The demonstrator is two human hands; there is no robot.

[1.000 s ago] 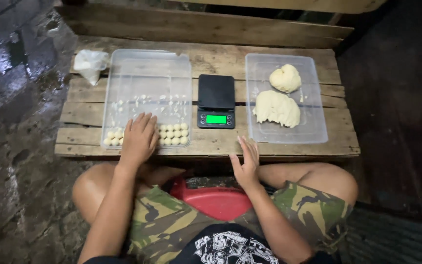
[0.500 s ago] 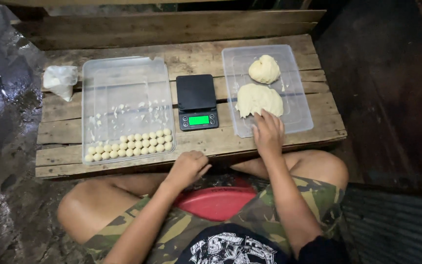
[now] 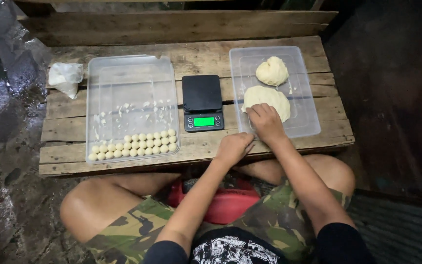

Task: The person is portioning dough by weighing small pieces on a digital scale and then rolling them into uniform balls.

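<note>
**Hands at the dough tray, small balls lined up on the left**

At the far left of the wooden counter [image 3: 123,161] lies one crumpled white plastic bag [image 3: 65,78]. Next to it sits a large clear tray [image 3: 131,63] holding small dough balls [image 3: 135,145] packed in two full rows plus a shorter third — roughly thirty, though the far ones blur together — with loose crumbs scattered above them. In the middle stands one black digital scale [image 3: 202,102], its display lit green and its platform bare.

Right of the scale, the left hand [image 3: 234,148] rests at the counter's front edge, fingers curled inward; whether it grips anything I cannot tell. The right hand [image 3: 265,122] reaches into the second clear tray [image 3: 308,124], fingers bent down onto the near edge of the flattened dough lump [image 3: 269,98], seemingly pinching at it. Behind that lies a second, rounder dough lump [image 3: 272,71] — two lumps in all, two trays, one scale.

Risks, as I judge them: the right tray sits close to the counter's front and could slide toward the edge if the dough is pulled hard, since nothing visibly steadies it. A sticky pull could also drag the whole lump along, or drop crumbs onto the rough planks and the wet floor [image 3: 6,122] beside the counter.
</note>
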